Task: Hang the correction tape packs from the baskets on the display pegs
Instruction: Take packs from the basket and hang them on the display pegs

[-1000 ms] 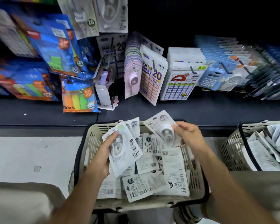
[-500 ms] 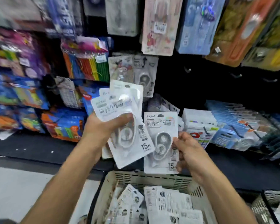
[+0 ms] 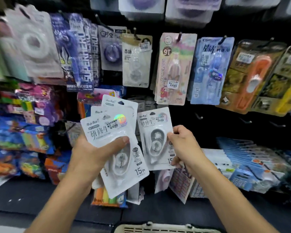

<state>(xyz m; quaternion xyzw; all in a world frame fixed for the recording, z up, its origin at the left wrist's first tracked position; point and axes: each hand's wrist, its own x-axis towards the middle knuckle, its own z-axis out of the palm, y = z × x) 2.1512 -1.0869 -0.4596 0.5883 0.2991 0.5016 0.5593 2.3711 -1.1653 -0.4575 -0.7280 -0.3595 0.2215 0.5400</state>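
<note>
Head view: the left hand (image 3: 97, 152) clamps a fanned stack of correction tape packs (image 3: 114, 142), thumb across the front. The right hand (image 3: 183, 145) pinches a single pack (image 3: 155, 137) by its edge. Bare pegs (image 3: 198, 116) sit at two o'clock from it. Risk: the fan could slide loose, or the hang hole could miss the peg tip.

Both hands have risen from the basket (image 3: 166, 228) toward the display pegs. The left hand (image 3: 92, 153) now holds its fanned stack of packs (image 3: 111, 132) upright, and the single pack (image 3: 155, 138) gripped by the right hand (image 3: 183, 145) sits just beside it.
</note>
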